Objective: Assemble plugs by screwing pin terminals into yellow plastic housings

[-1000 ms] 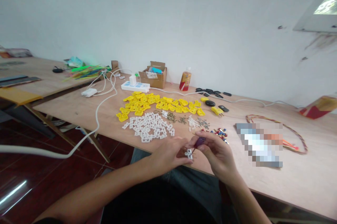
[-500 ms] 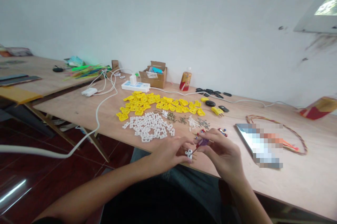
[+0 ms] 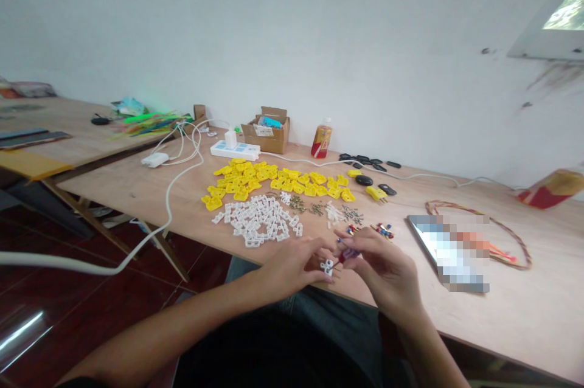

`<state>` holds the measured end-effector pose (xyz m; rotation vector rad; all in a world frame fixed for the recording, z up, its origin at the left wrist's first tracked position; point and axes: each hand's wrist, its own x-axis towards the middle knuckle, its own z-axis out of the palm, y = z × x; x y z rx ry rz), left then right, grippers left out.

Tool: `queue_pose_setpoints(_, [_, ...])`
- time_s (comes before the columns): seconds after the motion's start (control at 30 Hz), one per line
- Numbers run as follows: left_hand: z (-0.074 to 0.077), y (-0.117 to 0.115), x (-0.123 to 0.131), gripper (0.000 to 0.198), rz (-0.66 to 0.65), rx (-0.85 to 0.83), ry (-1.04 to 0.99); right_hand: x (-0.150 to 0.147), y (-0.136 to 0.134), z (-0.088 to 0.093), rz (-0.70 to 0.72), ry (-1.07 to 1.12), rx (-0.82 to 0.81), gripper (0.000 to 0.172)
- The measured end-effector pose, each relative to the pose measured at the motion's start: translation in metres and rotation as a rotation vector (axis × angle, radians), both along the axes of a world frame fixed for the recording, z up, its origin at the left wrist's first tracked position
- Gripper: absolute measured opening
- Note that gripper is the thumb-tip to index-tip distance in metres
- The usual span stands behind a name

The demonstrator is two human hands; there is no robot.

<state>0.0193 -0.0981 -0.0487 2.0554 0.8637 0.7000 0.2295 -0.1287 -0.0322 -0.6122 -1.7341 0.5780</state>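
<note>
Near the table's front edge my left hand [image 3: 296, 263] pinches a small white plastic plug insert [image 3: 326, 266] between thumb and fingers. Thin metal pins stick out beside it. My right hand [image 3: 387, 269] grips a small screwdriver with a purple and red handle [image 3: 349, 254], its shaft slanting down to the white insert. Whether the tip sits in a screw is too small to tell. Just beyond my hands lie small red and blue parts [image 3: 384, 230]. A heap of white plastic inserts [image 3: 260, 221] spreads to the left of my hands.
Yellow plug shells [image 3: 241, 178] lie behind the white heap, with small piles of screws [image 3: 297, 203] beside it. A phone [image 3: 444, 254] lies to the right by a braided cord [image 3: 502, 233]. Along the wall stand a power strip [image 3: 235, 149], cardboard box [image 3: 274, 142] and bottle [image 3: 321, 140].
My right hand has shifted slightly and turned a little around the screwdriver, uncovering more of the red and blue parts. My left hand keeps the white insert in nearly the same place.
</note>
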Motion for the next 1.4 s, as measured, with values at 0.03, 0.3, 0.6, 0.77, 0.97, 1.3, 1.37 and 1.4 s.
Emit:
queue_pose_setpoints(0.03, [0.000, 0.000, 0.000, 0.047, 0.008, 0.011, 0.011, 0.003, 0.000, -0.002, 0.005, -0.023, -0.020, 0.034])
queue_pose_setpoints(0.3, [-0.001, 0.001, -0.002, 0.041, -0.022, 0.052, -0.006, -0.002, 0.001, 0.000, 0.016, 0.044, -0.025, 0.026])
queue_pose_setpoints(0.6, [-0.003, 0.000, -0.002, 0.045, 0.029, 0.053, 0.013, 0.014, -0.001, -0.006, -0.018, 0.042, -0.065, 0.032])
queue_pose_setpoints(0.77, [-0.006, 0.001, -0.002, 0.049, 0.117, 0.006, -0.189, 0.013, -0.008, 0.016, -0.288, -0.119, 0.063, 0.021])
queue_pose_setpoints(0.97, [-0.005, 0.004, -0.003, 0.055, 0.093, -0.081, -0.254, 0.002, 0.009, -0.007, -0.224, -0.613, 0.024, 0.021])
queue_pose_setpoints(1.3, [-0.005, 0.019, -0.010, 0.041, -0.177, -0.403, -0.461, 0.003, 0.013, -0.017, -0.129, -0.707, 0.033, 0.023])
queue_pose_setpoints(1.37, [-0.003, 0.017, -0.010, 0.043, -0.169, -0.384, -0.448, 0.002, 0.010, -0.015, -0.112, -0.733, 0.004, 0.010])
queue_pose_setpoints(1.4, [-0.001, 0.015, -0.010, 0.041, -0.158, -0.360, -0.430, 0.001, 0.010, -0.014, -0.109, -0.751, -0.013, 0.006])
